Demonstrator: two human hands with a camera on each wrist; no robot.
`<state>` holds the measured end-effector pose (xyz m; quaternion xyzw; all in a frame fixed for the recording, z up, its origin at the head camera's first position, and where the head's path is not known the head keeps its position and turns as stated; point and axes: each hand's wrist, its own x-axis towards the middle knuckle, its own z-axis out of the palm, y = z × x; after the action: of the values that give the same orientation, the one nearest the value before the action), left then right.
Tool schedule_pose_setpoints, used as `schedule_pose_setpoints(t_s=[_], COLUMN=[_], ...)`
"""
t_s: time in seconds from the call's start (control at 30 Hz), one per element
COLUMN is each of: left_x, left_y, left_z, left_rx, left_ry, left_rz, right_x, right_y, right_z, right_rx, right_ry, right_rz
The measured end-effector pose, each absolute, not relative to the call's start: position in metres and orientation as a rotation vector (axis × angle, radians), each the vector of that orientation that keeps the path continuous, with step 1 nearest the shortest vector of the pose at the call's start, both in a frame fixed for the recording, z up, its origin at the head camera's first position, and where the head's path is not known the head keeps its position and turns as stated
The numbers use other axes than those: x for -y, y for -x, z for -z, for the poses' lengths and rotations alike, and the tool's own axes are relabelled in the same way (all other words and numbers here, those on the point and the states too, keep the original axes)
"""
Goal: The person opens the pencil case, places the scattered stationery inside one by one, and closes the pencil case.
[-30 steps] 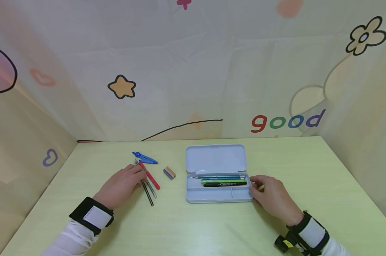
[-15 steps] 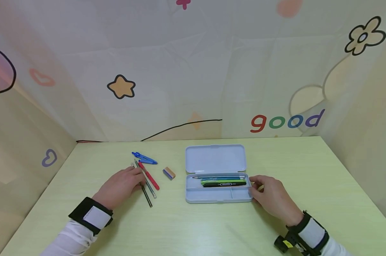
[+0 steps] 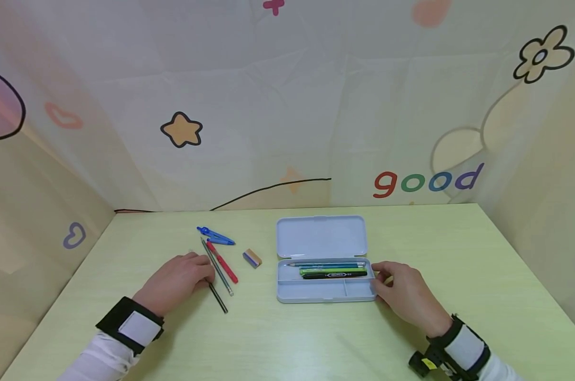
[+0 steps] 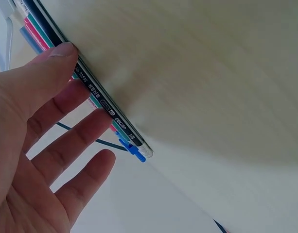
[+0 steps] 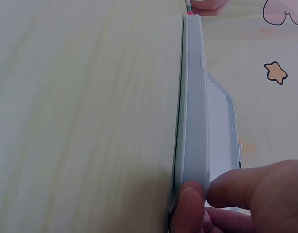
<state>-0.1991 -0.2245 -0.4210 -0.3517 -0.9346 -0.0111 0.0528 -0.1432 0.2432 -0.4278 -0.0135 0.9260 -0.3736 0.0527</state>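
Observation:
My left hand pinches a dark pencil between thumb and fingers; "deli" and "HB" show on its barrel in the left wrist view. Part of that pencil is covered by the hand in the head view. Just to its right lie a greenish pencil and a red pen. An opened pale blue pencil case stands at the middle of the table, with a blue pencil, a green pen and a black marker in its rear compartment. My right hand grips the case's right end.
A blue compass lies behind the pencils. Between them and the case is a small eraser in a brown and blue sleeve. The table meets a printed cloth backdrop at its far edge.
My left hand has moved slightly left and toward me, drawing the dark pencil away from the greenish pencil and red pen. The right hand and pencil case stay put.

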Motion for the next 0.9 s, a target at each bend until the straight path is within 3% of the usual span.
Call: schedule_pose_setpoints(t_s=[0.9], left_x=[0.228], left_y=[0.184], left_z=[0.419], left_rx=[2.862], left_ry=[1.106], left_rz=[0.063], right_x=[-0.243], right_y=[0.143], right_z=[0.428], right_rx=[-2.847], right_ry=[0.069], right_rz=[1.127])
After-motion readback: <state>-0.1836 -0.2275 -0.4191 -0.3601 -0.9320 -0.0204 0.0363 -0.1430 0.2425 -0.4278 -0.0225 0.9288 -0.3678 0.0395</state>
